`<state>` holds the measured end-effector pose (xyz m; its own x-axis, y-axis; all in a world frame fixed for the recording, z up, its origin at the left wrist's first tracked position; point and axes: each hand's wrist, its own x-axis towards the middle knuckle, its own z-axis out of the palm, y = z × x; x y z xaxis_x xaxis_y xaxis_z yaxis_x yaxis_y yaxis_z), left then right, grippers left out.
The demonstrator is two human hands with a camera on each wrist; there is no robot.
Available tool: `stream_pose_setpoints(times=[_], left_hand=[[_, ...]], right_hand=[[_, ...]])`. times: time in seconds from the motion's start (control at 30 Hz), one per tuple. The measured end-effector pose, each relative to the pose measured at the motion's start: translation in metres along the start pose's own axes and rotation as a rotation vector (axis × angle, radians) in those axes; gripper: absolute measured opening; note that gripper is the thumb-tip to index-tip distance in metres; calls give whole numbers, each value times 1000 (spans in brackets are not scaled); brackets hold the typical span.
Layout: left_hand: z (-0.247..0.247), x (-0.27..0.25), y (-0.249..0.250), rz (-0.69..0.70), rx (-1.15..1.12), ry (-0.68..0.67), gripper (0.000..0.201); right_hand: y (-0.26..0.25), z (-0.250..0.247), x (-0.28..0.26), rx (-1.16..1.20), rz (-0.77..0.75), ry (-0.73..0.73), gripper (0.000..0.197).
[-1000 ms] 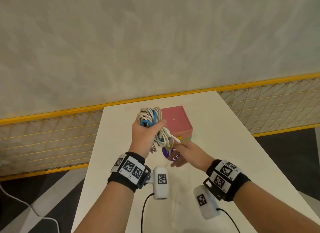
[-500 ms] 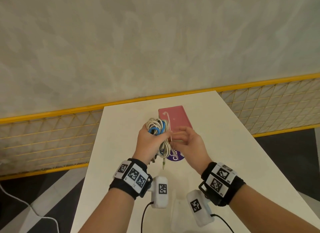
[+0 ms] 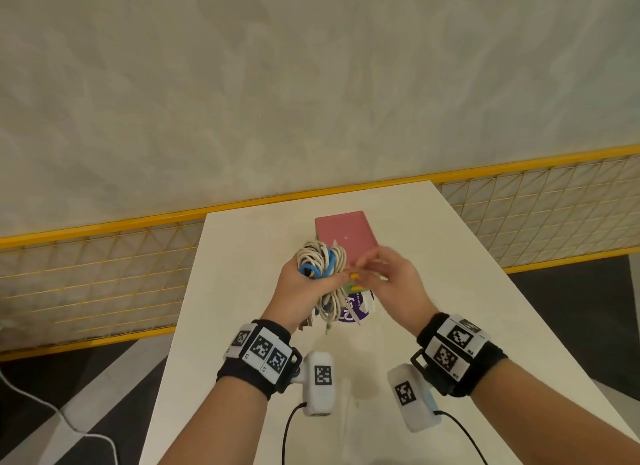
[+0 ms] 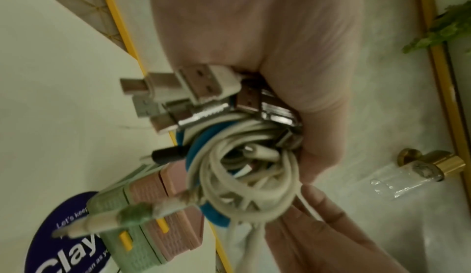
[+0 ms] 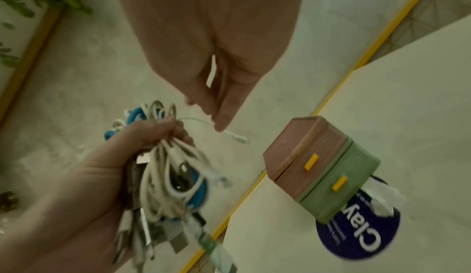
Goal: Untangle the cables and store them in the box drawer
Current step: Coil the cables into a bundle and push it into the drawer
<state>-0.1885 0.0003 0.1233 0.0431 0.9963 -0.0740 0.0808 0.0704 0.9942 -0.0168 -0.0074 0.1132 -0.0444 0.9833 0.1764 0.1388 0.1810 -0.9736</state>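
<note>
Looking down from the head view, the left hand (image 3: 304, 286) sits at the centre of the frame with its fingers curled tight round a tangled bundle of white and blue cables (image 3: 322, 264); loops bulge above the fist and plug ends hang below it over the white table (image 3: 242, 291). Just right of it, the right hand (image 3: 391, 284) pinches a thin white cable end (image 3: 375, 275) that leads out of the bundle. Behind both hands, nearer the table's far edge, stands the small box with a pink top drawer and a green lower one (image 3: 346, 232), its front partly hidden by the hands. A round dark purple sticker (image 3: 360, 309) shows on the table below the hands.

From the left wrist view, the left palm (image 4: 267, 46) fills the upper middle, and the bundle (image 4: 244, 176) with its metal USB plugs (image 4: 203, 90) sits clamped beneath it at the centre. The drawer box (image 4: 158, 217) lies lower left, behind the cables, both drawers closed as far as shows. Fingers of the right hand (image 4: 318, 233) reach in at the lower right, touching the loops.

From the right wrist view, the right hand (image 5: 216, 66) hangs from the top centre, thumb and fingertip nipping the thin white cable (image 5: 229, 133), whose plug juts right. The left hand (image 5: 114, 156) grips the bundle (image 5: 173, 172) at lower left. The box (image 5: 318, 166) stands apart at the right, both yellow handles flush, on the purple sticker (image 5: 362, 241).
</note>
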Motion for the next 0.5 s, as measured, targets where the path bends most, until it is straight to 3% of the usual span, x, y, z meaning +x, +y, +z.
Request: stream_pose_setpoints(times=[0.1, 0.17, 0.23, 0.5], left_hand=[[-3, -2, 4, 8, 58, -131, 34], [-5, -3, 6, 15, 79, -205, 34], [-7, -3, 7, 28, 94, -240, 34], [-7, 4, 1, 43, 93, -62, 25]], right_hand=[[-7, -6, 13, -207, -151, -67, 47], [-8, -8, 21, -322, -172, -172, 42], [-7, -9, 27, -402, -191, -186, 31], [1, -5, 27, -47, 84, 11, 8]])
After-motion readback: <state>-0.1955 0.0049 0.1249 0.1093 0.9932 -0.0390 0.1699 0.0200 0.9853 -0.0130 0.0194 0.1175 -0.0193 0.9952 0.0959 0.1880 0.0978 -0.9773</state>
